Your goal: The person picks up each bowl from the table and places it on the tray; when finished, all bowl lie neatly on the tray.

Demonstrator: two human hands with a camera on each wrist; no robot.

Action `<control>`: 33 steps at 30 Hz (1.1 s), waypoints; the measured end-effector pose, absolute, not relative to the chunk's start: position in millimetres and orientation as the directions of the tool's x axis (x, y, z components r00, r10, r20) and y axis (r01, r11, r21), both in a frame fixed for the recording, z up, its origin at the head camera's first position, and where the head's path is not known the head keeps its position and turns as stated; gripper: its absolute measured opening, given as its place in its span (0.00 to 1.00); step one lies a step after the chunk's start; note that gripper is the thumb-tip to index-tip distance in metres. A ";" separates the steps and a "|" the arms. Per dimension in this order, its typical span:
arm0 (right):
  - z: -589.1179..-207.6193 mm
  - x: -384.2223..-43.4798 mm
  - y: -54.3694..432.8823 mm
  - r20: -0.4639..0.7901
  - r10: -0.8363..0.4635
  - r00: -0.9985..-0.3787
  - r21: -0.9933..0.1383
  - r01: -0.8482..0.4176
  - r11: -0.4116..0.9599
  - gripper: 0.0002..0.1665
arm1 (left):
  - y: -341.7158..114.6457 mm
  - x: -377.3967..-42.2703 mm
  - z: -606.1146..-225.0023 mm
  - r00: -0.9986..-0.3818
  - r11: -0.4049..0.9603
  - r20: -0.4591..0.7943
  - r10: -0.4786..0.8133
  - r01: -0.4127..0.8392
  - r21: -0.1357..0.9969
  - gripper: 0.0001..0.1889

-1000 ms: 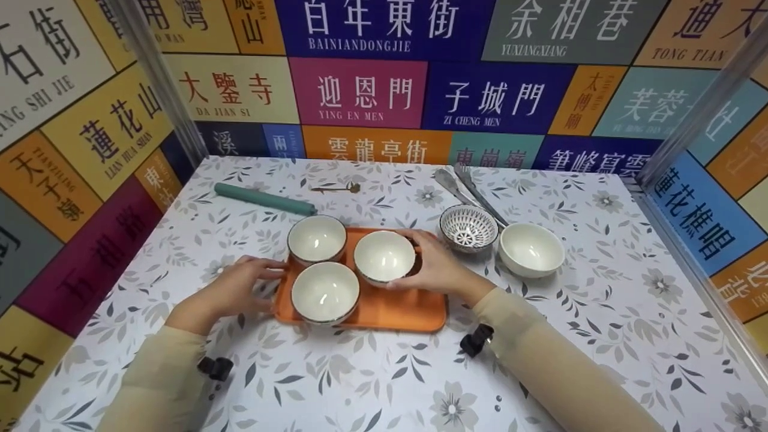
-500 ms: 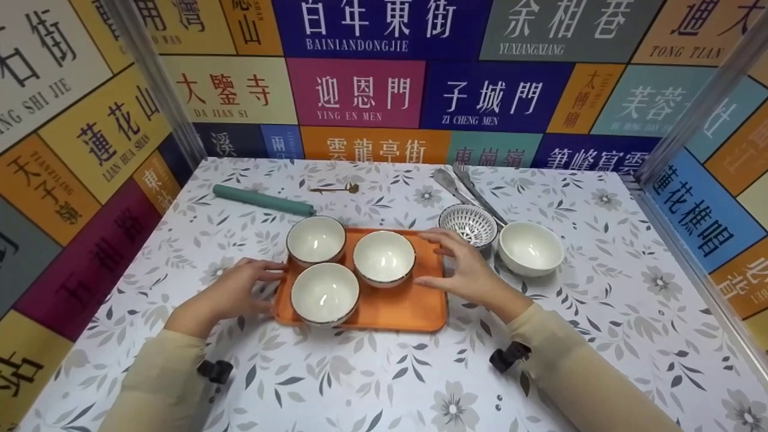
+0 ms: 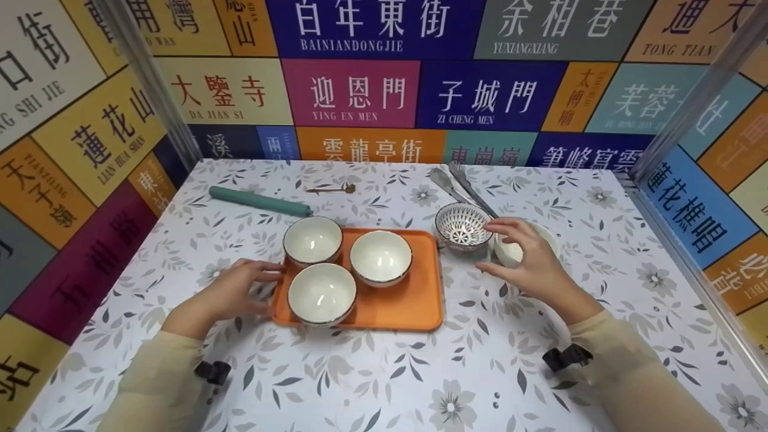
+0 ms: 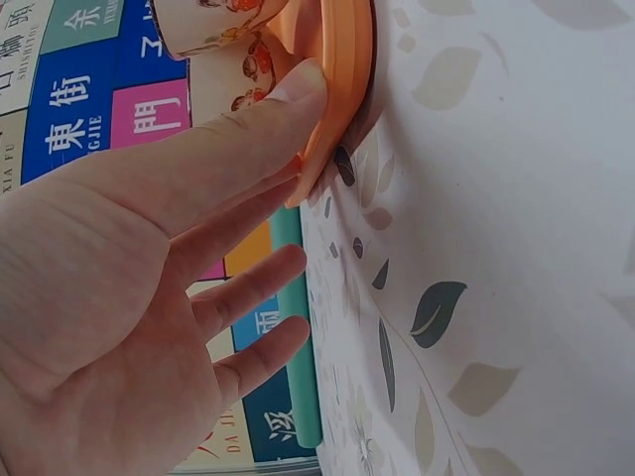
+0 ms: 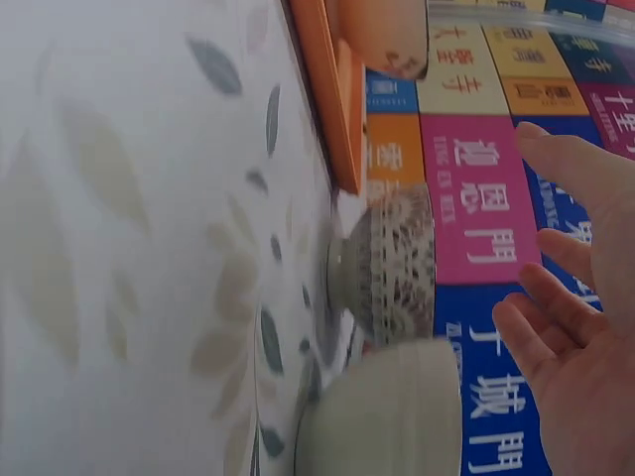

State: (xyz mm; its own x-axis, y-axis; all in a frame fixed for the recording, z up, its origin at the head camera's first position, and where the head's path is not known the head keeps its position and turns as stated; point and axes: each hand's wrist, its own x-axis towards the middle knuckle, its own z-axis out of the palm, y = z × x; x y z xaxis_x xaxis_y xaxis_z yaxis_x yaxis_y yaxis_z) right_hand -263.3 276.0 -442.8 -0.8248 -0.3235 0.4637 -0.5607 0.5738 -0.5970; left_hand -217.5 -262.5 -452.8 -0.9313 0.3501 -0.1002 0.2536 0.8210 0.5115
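Observation:
On an orange tray [image 3: 414, 303] stand three bowls, cream inside with dark rims: a back-left bowl [image 3: 312, 241], a front-left bowl [image 3: 322, 294] and a right-hand bowl [image 3: 381, 258]. My left hand [image 3: 225, 294] rests at the tray's left end, thumb against the rim and fingers loosely extended, as the left wrist view shows. Right of the tray, my right hand [image 3: 537, 267] hovers with fingers apart, holding nothing. It partly hides a plain white bowl [image 3: 509, 254]. By its fingertips sits a small patterned bowl [image 3: 461, 227]; in the right wrist view the hand is above both bowls' rims.
A green stick-like cylinder [image 3: 258, 201] lies behind the tray at left, beside a thin gold-coloured utensil [image 3: 331, 188]. Utensils with grey handles [image 3: 471, 189] lie behind the patterned bowl. Sign-covered walls [image 3: 354, 96] enclose the floral tabletop [image 3: 360, 378].
My right hand has let go of the right-hand bowl on the tray and moved right, over to the patterned and plain white bowls. The left hand has stayed at the tray's left end.

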 end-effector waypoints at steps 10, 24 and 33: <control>-444.6 -265.3 326.1 0.364 -0.170 -0.916 -0.601 -0.371 0.708 0.51 | -264.3 -218.6 -452.0 -0.933 0.829 -0.104 0.345 0.251 0.500 0.35; -455.6 -275.8 364.9 0.118 -0.085 -0.989 -0.621 -0.140 0.771 0.74 | -264.4 -217.5 -451.3 -0.923 0.821 -0.087 0.376 0.288 0.494 0.34; -460.2 -280.7 365.6 0.082 -0.114 -0.990 -0.670 -0.139 0.729 0.74 | -263.6 -216.9 -450.7 -0.921 0.822 -0.092 0.379 0.290 0.491 0.35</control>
